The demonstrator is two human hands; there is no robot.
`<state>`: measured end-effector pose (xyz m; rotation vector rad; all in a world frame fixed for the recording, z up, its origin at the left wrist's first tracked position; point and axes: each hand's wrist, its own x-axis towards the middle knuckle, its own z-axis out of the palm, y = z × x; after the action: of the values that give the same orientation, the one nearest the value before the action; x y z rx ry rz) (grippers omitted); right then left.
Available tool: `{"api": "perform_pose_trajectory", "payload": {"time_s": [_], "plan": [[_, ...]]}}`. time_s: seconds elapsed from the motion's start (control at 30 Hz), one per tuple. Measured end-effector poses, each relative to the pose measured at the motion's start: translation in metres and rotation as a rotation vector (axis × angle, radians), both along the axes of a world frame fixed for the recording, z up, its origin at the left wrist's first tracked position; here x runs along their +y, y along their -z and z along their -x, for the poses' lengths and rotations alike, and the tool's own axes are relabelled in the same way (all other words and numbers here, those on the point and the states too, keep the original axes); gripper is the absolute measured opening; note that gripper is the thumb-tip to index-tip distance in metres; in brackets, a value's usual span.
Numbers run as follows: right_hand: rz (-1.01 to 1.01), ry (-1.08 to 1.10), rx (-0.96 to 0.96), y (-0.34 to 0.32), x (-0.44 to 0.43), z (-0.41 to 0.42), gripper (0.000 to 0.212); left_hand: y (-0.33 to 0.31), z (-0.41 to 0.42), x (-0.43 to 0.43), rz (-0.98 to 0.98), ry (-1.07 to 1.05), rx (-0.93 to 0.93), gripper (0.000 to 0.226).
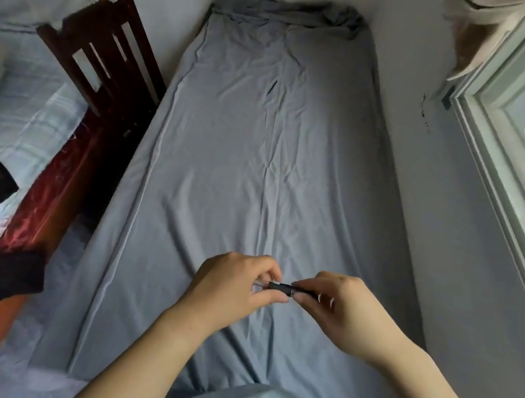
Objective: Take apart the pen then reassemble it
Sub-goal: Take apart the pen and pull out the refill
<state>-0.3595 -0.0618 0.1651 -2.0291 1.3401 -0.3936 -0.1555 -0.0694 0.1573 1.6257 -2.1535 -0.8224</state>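
Low in the frame's centre, above the grey bed sheet, left hand and right hand pinch the dark pen by opposite ends, fingers closed on it; whether disassembly has begun is unclear.

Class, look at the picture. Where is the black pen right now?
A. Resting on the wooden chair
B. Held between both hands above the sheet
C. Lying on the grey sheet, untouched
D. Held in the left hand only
B: the pen lies level between the left hand and the right hand, fingers of each pinching one end, above the grey sheet.
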Motion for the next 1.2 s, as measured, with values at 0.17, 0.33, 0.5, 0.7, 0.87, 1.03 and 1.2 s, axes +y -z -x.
{"api": "perform_pose_trajectory", "payload": {"time_s": [0.17,0.33,0.5,0.7,0.87,1.03,1.2], "plan": [[0.015,-0.04,-0.022,0.004,-0.019,0.014,0.009,0.005,0.017,-0.001,-0.002,-0.112,0.054,0.027],[0.075,-0.047,-0.062,0.001,-0.033,0.024,0.007,0.01,0.026,-0.012,-0.189,-0.156,0.216,0.025],[0.085,-0.067,-0.155,0.003,-0.05,0.028,0.009,0.011,0.028,-0.025,-0.153,-0.155,0.178,0.023],[0.059,-0.042,-0.257,0.014,-0.073,0.028,0.012,0.012,0.032,-0.037,-0.207,-0.221,0.196,0.018],[-0.02,-0.186,-0.099,0.022,-0.085,0.02,0.004,0.013,0.029,-0.035,-0.208,-0.243,0.025,0.021],[-0.035,-0.322,-0.041,0.024,-0.092,0.006,0.007,0.016,0.023,-0.029,-0.193,-0.271,-0.052,0.02],[-0.087,-0.281,-0.138,0.038,-0.081,0.0,0.009,0.028,0.015,-0.016,-0.222,-0.285,-0.051,0.022]]}}
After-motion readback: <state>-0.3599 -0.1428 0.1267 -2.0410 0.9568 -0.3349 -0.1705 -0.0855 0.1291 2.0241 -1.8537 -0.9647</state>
